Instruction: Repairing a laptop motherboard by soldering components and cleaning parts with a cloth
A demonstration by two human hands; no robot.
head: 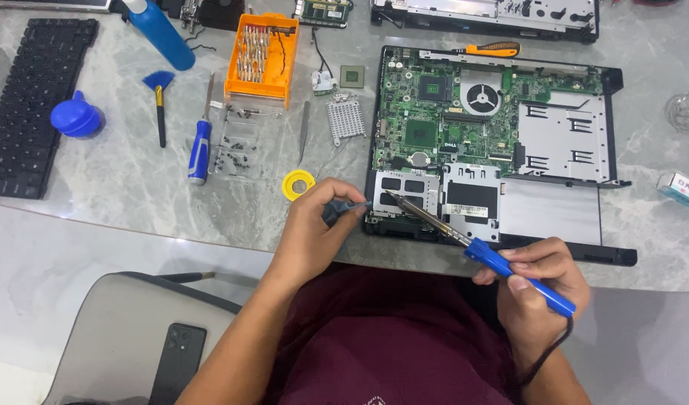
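Nearest the lens: maroon shirt [389,337], then a dark phone [178,360] lying on a grey chair seat [112,330] at lower left.

Right hand [536,289] was wrapped around the blue handle of a soldering iron [479,251], pen-style grip, cord trailing off the back toward the lap. The shaft ran up-left so the tip sat at the front-left corner of the opened laptop base [494,150], just over a metal slot cover. Low angle probably gave wrist support off the table edge.

Left hand [314,236] was pinching a small dark tool [344,210] between thumb and fingers, its point aimed right, nearly meeting the iron's tip. Couldn't tell what the tool was. The two tips converged at the same spot, so the work point sat between the hands, closer to the left.

Yellow solder reel [298,184] lay just beyond the left hand, within easy reach. Further back: blue screwdriver [200,146], clear screw tray [238,142], orange bit case [260,58], heatsink [346,118], detached keyboard [33,105] far left. Parts looked laid out clear of the board.
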